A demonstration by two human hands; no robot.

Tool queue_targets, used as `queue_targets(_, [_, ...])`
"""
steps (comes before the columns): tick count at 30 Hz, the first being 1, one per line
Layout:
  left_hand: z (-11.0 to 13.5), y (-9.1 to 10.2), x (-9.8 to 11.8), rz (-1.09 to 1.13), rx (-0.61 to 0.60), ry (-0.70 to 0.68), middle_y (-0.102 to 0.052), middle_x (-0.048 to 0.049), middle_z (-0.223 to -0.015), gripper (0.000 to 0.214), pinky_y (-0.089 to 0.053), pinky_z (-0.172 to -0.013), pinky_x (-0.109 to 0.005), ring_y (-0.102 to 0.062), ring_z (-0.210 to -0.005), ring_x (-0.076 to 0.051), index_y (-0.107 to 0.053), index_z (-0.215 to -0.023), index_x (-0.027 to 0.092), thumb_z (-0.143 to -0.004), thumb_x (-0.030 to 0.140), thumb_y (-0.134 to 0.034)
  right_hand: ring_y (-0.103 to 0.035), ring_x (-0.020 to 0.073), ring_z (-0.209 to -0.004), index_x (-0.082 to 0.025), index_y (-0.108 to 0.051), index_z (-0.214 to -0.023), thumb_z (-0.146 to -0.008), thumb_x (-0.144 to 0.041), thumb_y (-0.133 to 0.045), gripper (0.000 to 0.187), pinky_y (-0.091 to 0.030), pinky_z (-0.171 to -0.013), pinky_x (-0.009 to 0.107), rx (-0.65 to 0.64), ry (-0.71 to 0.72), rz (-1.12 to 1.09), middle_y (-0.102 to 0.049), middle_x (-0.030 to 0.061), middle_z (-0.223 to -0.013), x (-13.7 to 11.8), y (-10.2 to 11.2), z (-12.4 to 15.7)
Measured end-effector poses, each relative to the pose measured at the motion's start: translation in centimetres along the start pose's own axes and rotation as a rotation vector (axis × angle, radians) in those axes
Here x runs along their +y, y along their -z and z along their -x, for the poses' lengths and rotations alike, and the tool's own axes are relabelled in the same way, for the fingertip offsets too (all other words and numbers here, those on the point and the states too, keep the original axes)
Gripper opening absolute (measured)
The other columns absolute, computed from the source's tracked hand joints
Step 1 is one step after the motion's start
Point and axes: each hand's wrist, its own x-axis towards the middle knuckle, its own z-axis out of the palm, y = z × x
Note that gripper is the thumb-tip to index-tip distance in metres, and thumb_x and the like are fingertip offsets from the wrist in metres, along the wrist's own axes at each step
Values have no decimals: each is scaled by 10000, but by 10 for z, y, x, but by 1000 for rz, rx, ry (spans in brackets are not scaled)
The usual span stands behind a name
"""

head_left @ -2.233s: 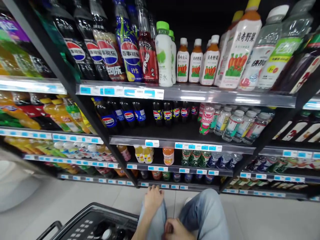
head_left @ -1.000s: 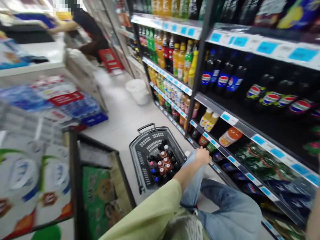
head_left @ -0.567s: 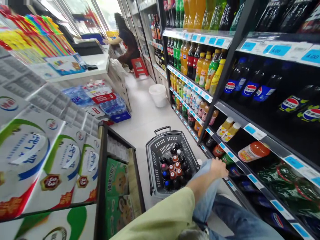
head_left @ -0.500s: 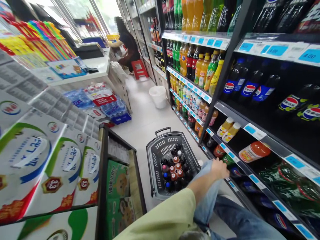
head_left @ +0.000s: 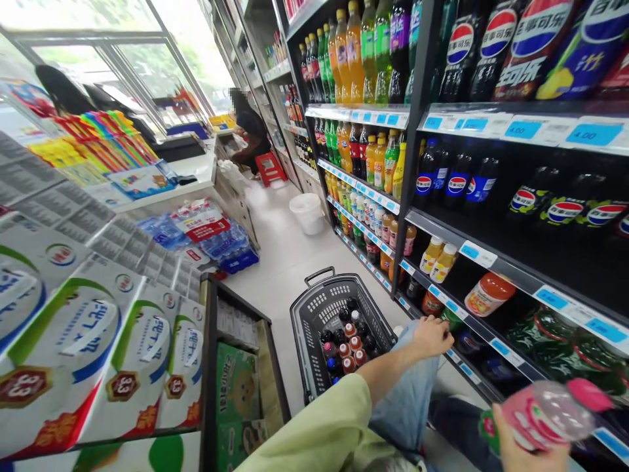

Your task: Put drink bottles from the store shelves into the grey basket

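Observation:
My left hand (head_left: 432,336) rests on my bent knee, in light blue jeans (head_left: 405,387). It holds nothing, its fingers loosely bent over the knee. At the lower right, my right hand (head_left: 528,449) is closed round a pink drink bottle (head_left: 553,413) with a pink cap, tilted nearly on its side. A green and red patch shows left of the thumb; whether it belongs to the same bottle I cannot tell. On the floor ahead stands a dark grey shopping basket (head_left: 314,308) with several bottles (head_left: 351,331) upright inside, their caps black, orange, blue, white and pink.
Shelves of drinks (head_left: 457,177) line the right side. At left are stacked milk cartons (head_left: 93,321) and a low rack with green boxes (head_left: 236,380). Further off are water packs (head_left: 211,229), a white bucket (head_left: 307,213), a counter (head_left: 196,174) and a person by a red stool (head_left: 271,169).
My right hand has come into view at the lower right, holding the pink bottle. My left hand stays on the knee. The camera view has tilted up slightly.

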Motion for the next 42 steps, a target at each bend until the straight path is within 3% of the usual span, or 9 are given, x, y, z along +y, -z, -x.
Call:
queue_targets(6, [56, 31, 5, 647, -243, -263, -707, -141, -1401, 445, -570, -1006, -311, -684, -1216, -207, -587, -1470, 181, -1063, 315, -462, -770, 456, -856, -301, -705, -1165, -662, -748, -786, 677, -652, -739, 578, -201, -57, -17, -778, 122, -852, 37, -37, 61])
queue_targets(9, [79, 62, 10, 575, -241, -346, -699, -170, -1328, 502, -563, -953, -319, -679, -1135, -237, -600, -1432, 178, -980, 393, -628, -775, 405, -821, -211, -722, -1078, -572, -697, -855, 715, -656, -801, 540, -390, -77, -207, -800, 134, -881, 34, -43, 69])
queue_targets(12, [91, 92, 10, 401, -293, -469, -710, -119, -1133, 323, -530, -1005, -340, -649, -1060, -215, -667, -1131, 166, -948, 428, -617, -779, 362, -886, -176, -745, -1087, -521, -576, -935, 718, -644, -873, 515, -621, -58, -444, -816, 148, -999, 19, -39, 72])
queue_targets(17, [106, 117, 6, 400, -377, -274, -556, 62, -694, 248, -476, -637, -214, -533, -626, -106, -557, -869, 206, -894, 453, -566, -745, 248, -680, -143, -697, -1290, -655, -664, -889, 844, -620, -645, 412, -1115, -217, -834, -786, 84, -899, -2, -32, 69])
queue_targets(22, [145, 164, -12, 369, -125, 10, -580, 66, -639, 195, -416, -471, -210, -552, -470, -108, -538, -834, 227, -792, 408, -597, -748, 176, -750, -182, -730, -1166, -786, -782, -742, 710, -577, -599, 251, -998, -331, -719, -775, 56, -956, 5, -38, 59])
queue_targets(27, [164, 223, -68, 343, 315, 239, -566, 63, -626, 343, -423, -431, -226, -607, -449, -141, -496, -822, 235, -727, 503, -689, -721, 149, -661, -158, -691, -1172, -815, -697, -754, 649, -532, -508, 206, -956, -388, -613, -780, 46, -911, 20, -49, 57])
queue_targets(31, [165, 235, -128, 195, 527, 388, -508, 72, -638, 313, -411, -483, -203, -602, -507, -119, -479, -827, 229, -759, 491, -637, -720, 178, -656, -149, -712, -1124, -816, -610, -783, 560, -542, -498, 237, -960, -386, -540, -764, 49, -867, 27, -56, 61])
queue_targets(37, [164, 198, -250, 9, 530, 611, -518, 41, -675, 247, -477, -650, -246, -589, -651, -151, -511, -832, 226, -796, 460, -579, -726, 178, -754, -185, -684, -1163, -801, -687, -789, 628, -592, -609, 266, -1034, -432, -456, -765, 61, -954, 40, -62, 62])
queue_targets(42, [162, 141, -337, -90, 319, 774, -618, -32, -752, 305, -538, -812, -349, -646, -827, -263, -572, -915, 217, -801, 499, -589, -713, 164, -758, -215, -666, -1145, -805, -715, -788, 617, -589, -648, 276, -1023, -478, -465, -749, 29, -934, 37, -64, 63])
